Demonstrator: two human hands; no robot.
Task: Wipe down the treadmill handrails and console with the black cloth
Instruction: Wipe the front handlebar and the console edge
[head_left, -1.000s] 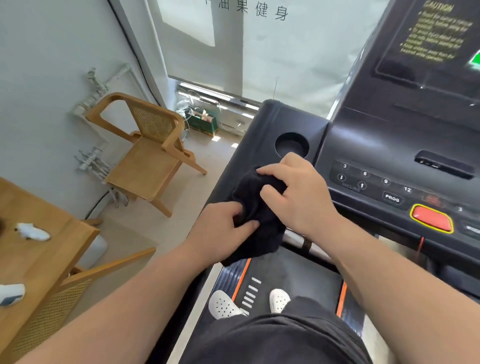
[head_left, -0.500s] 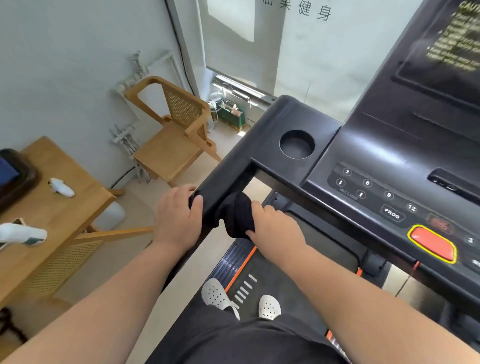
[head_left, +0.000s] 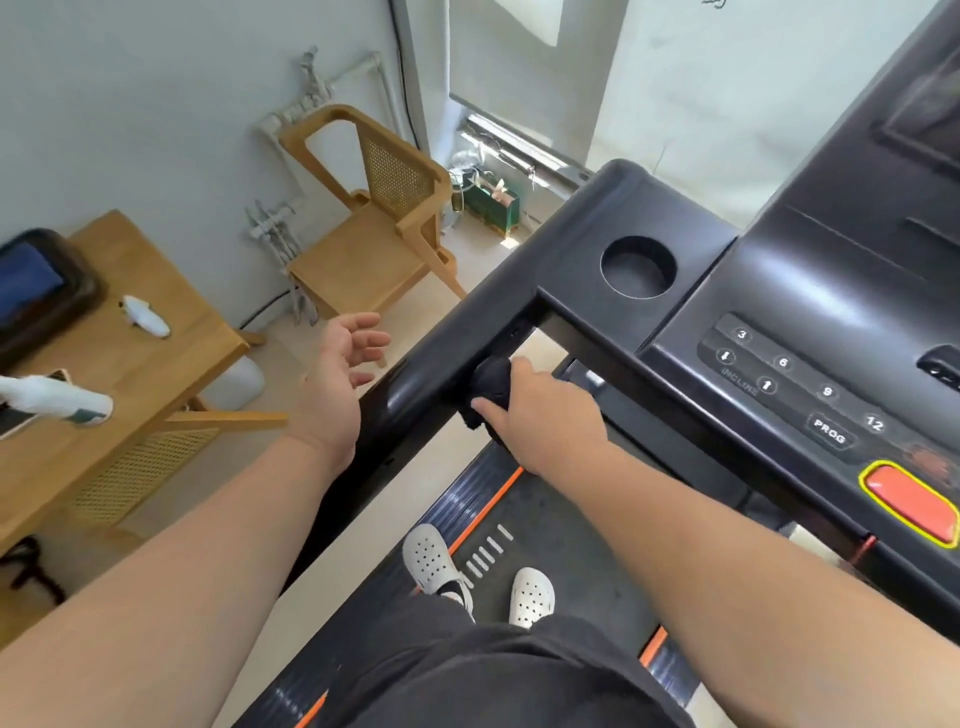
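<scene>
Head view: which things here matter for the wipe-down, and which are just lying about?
In the job:
black cloth, pressed to the rail by the right hand
left handrail
console
left hand, open, off the rail

Lying about:
wooden chair
wooden table
green bag

Console keys read 3, 6, 9, 12, PROG, INCLINE.

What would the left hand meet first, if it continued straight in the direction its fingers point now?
Probably nothing close. The left hand is open beside the black handrail, fingers pointing forward and outward; farther along stands the wooden chair, clearly lower. Depth is unclear.
</scene>
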